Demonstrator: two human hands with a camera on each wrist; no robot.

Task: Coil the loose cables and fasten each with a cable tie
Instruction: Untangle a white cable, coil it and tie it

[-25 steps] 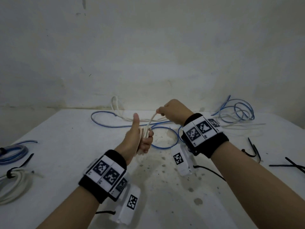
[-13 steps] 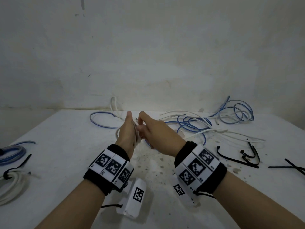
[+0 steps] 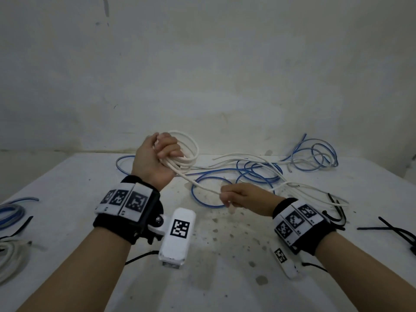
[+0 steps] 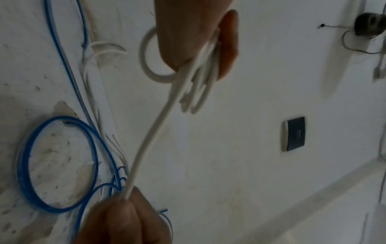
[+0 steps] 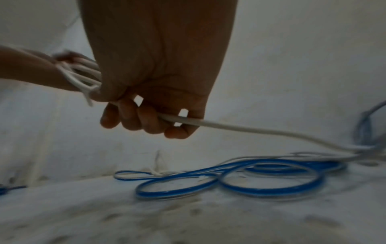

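Observation:
My left hand (image 3: 164, 149) is raised above the table and grips several loops of a white cable (image 3: 190, 149). A taut strand of that white cable (image 4: 154, 137) runs down to my right hand (image 3: 234, 197), whose curled fingers (image 5: 150, 122) hold it low over the table. Behind the right hand the free white cable (image 5: 271, 132) trails off to the right over loose blue cables (image 3: 254, 174). Black cable ties (image 3: 337, 210) lie on the table at the right.
A white table (image 3: 213, 278) stands against a white wall. More blue cable (image 3: 315, 154) lies at the back right. At the left edge sit a coiled blue cable (image 3: 11, 212) and a coiled white cable (image 3: 11, 257). More black ties (image 3: 394, 230) lie far right.
My hands, close together half a second ago, have parted. The left hand rose with the coil, and the right slid down and right along the white cable, pulling it taut.

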